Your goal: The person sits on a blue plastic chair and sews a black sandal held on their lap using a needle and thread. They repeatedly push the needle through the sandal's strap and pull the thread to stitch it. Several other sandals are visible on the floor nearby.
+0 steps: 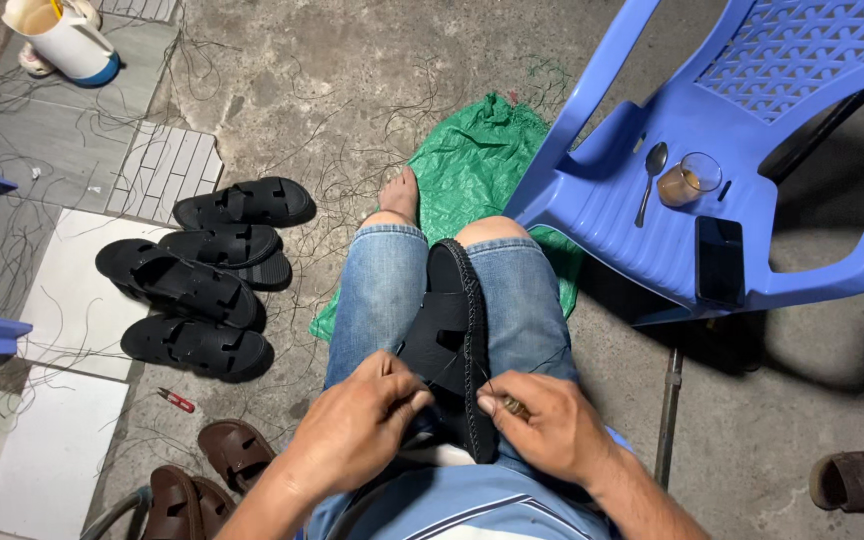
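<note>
A black sandal (450, 330) lies sole-edge up between my knees, resting on my blue jeans (377, 300). My left hand (357, 420) pinches the near end of the sandal with fingers closed on it and on a thin dark thread. My right hand (547, 420) sits at the sandal's right edge, fingers closed on a small metal tool, likely a needle or awl, touching the stitched rim.
Several finished black sandals (197, 280) lie on the floor at left. Brown sandals (202, 480) sit near my left elbow. A blue plastic chair (642, 210) at right holds a glass, spoon (650, 180) and phone (720, 260). A green bag (472, 165) and loose threads cover the concrete.
</note>
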